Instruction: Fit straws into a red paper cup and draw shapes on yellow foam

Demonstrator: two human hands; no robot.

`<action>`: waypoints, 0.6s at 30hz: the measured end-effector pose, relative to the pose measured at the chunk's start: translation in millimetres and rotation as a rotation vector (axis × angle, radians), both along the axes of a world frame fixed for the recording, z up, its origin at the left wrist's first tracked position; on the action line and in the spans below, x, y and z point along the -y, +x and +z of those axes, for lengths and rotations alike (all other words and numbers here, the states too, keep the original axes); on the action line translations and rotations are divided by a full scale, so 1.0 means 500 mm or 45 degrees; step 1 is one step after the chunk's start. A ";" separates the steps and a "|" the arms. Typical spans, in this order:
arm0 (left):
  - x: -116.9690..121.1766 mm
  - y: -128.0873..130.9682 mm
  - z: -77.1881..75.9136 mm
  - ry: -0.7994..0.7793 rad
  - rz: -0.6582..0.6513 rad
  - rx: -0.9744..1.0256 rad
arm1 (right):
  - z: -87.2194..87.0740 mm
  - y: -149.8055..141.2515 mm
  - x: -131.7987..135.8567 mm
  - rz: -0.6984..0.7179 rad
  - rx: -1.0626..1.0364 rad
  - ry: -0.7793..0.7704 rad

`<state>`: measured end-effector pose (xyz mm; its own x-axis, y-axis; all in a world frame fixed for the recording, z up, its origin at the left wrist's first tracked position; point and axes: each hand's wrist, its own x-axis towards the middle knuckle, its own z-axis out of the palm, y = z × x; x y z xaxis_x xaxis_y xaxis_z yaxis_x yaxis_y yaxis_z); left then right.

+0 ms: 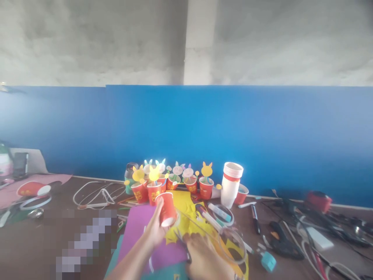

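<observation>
"What does the left hand (157, 230) hold?"

"A red paper cup (168, 208), tilted above the desk (20, 245), a white round end angled toward the camera. The fingers wrap its side, thumb along the near edge."

"And the right hand (201, 252)?"

"It grips a pair of scissors (182, 238), fingers curled around the handles, blades just beside the cup's lower end. Whether they touch it, I cannot tell."

"What lies below?"

"A purple sheet (140, 221) and a yellow sheet (182, 200) with pieces cut from its edges, the yellow partly over the purple."

"The background?"

"Red cups (206, 189) bearing paper animal heads (206, 170) stand grouped before a blue partition (233, 124), with a tall stack of white cups (229, 192) at the right end."
</observation>
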<state>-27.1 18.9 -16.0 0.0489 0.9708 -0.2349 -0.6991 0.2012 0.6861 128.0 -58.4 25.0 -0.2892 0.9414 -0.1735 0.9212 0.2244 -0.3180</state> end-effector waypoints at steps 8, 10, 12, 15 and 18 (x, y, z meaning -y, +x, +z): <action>0.002 -0.010 -0.018 0.049 0.049 0.097 | -0.037 -0.009 -0.018 -0.140 0.026 0.014; -0.001 -0.015 -0.032 0.082 0.076 -0.003 | -0.051 0.008 -0.034 -0.197 -0.152 0.056; -0.003 -0.021 -0.048 0.128 0.143 -0.186 | -0.062 0.025 -0.054 -0.297 -0.468 0.040; -0.003 -0.024 -0.062 0.151 0.196 -0.361 | -0.069 0.044 -0.082 -0.357 -0.804 -0.042; 0.003 -0.015 -0.055 0.156 0.144 -0.385 | -0.075 0.046 -0.091 -0.334 -0.878 -0.057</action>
